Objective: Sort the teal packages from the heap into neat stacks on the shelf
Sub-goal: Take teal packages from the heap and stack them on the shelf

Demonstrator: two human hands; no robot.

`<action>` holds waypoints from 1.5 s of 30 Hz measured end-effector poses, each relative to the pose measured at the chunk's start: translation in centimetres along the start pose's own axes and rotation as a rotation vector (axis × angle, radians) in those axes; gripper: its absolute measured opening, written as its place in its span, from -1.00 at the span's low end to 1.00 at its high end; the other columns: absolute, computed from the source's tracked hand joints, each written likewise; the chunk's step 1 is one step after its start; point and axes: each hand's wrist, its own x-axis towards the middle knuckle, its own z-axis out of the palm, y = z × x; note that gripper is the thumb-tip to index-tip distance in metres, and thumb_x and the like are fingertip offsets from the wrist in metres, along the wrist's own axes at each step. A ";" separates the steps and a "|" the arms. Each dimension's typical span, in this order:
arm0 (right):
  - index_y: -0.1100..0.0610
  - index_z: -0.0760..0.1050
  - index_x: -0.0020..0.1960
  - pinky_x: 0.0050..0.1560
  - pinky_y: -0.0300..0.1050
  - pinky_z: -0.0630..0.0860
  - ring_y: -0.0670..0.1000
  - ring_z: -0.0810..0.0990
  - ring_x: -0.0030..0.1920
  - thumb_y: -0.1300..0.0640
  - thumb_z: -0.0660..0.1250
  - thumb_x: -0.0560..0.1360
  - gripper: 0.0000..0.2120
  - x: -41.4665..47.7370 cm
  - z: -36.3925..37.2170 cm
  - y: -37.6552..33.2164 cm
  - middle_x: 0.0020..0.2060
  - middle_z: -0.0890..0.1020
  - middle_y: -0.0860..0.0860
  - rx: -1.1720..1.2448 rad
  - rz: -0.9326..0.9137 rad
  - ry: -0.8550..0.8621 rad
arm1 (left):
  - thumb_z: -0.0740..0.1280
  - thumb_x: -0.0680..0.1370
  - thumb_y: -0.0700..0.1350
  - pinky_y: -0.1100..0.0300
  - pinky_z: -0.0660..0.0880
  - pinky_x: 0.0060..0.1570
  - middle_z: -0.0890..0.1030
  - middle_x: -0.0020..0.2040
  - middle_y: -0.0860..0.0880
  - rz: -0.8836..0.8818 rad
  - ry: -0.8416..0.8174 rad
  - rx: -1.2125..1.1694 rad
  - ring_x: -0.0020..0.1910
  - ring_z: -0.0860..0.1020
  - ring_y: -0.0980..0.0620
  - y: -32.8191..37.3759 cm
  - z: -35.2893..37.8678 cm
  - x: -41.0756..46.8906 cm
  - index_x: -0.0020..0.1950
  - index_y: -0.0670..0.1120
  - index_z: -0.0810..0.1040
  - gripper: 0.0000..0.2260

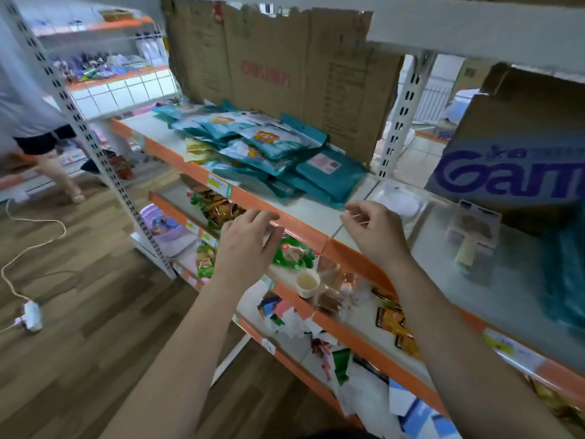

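**A:** Item one, the packages?

**B:** Teal packages (259,150): one loose heap on the shelf (316,210), left of middle. They overlap and lie at mixed angles. Some show a cartoon print, some a plain teal back with a pale label. No neat stack is visible. A yellow packet (198,150) lies at the heap's near left side.

**A:** Hands?

**B:** Left hand (250,245): palm down, fingers bent, tips at the shelf's orange front edge. Cannot tell whether it clasps the edge. Right hand (370,229): over the shelf just in front of the heap's right end. Its fingers are loosely curled and nothing shows in them. Neither hand touches a package.

**A:** Surroundings?

**B:** Cardboard sheet (285,64): upright behind the heap. Printed box (512,160): on the same shelf, far right. Clear blister pack (399,198): just beyond the right hand. Lower shelves: a paper cup (307,283), a green packet (292,253) and scattered snack bags. Floor, left: a power strip (31,315) with its cord. A person (41,137) stands at the far left, blurred.
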 end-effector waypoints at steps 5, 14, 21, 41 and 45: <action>0.14 0.58 0.19 -0.17 -0.46 0.39 -0.09 0.55 -0.07 0.04 0.32 0.56 -0.73 3.3 3.8 -1.3 -0.04 0.63 0.00 0.029 0.028 -0.028 | 0.11 0.59 0.11 -0.02 0.48 -0.03 0.60 0.04 -0.01 -0.051 0.009 -0.050 -0.08 0.57 -0.03 -4.4 0.0 2.0 0.16 -0.08 0.59 -0.61; 0.14 0.61 0.09 -0.26 -0.51 0.34 -0.08 0.56 -0.11 0.00 0.32 0.56 -0.76 14.3 10.0 -2.4 -0.14 0.62 -0.04 0.107 0.131 0.017 | 0.10 0.58 0.14 0.00 0.42 -0.02 0.60 0.08 -0.02 -0.010 0.008 0.007 0.01 0.57 -0.09 -12.2 0.6 10.0 0.17 -0.06 0.57 -0.60; 0.11 0.59 0.08 -0.14 -0.14 0.37 0.04 0.59 -0.03 -0.08 0.27 0.57 -0.72 23.5 13.9 -3.3 -0.09 0.66 0.02 0.005 0.277 -0.012 | 0.11 0.58 0.13 0.08 0.36 -0.04 0.60 0.08 -0.01 -0.013 0.028 0.010 0.02 0.56 -0.06 -17.3 0.6 16.8 0.17 -0.05 0.58 -0.62; 0.06 0.35 0.26 0.15 0.04 0.49 0.08 0.52 0.13 0.07 0.64 0.21 -0.27 29.5 17.6 -1.0 0.16 0.52 0.01 0.181 0.789 0.104 | 0.25 0.61 0.02 -0.02 0.52 -0.02 0.59 0.07 -0.01 0.104 -0.057 -0.171 -0.03 0.56 0.00 -23.0 3.3 26.2 0.20 -0.06 0.56 -0.75; 0.06 0.37 0.16 0.11 0.13 0.58 0.11 0.60 0.06 0.31 0.61 0.18 -0.34 28.5 16.7 0.1 0.11 0.56 0.09 0.471 0.862 0.225 | 0.23 0.61 0.04 -0.05 0.52 0.01 0.58 0.09 -0.02 0.122 -0.097 -0.193 0.02 0.54 -0.02 -23.5 4.0 27.4 0.22 -0.06 0.55 -0.73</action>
